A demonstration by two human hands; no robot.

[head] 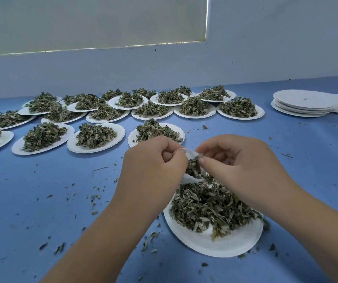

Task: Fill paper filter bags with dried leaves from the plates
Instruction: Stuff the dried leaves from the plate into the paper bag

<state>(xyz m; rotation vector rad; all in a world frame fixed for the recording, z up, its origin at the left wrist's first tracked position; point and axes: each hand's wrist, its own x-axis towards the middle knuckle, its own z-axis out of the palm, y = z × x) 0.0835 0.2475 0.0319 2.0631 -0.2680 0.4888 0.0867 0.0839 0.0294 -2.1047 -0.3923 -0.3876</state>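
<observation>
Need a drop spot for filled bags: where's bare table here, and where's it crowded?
Free: table left of near plate, this side of the leaf plates, crumbs only; also right, between right hand and empty plate stack. Crowded: rear left, leaf plates overlap; centre, left hand and right hand pinch filter bag.

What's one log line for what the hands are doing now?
step: filling filter bag | left hand: pinches bag edge | right hand: pinches dried leaves at bag mouth | below: near plate, heaped
</observation>
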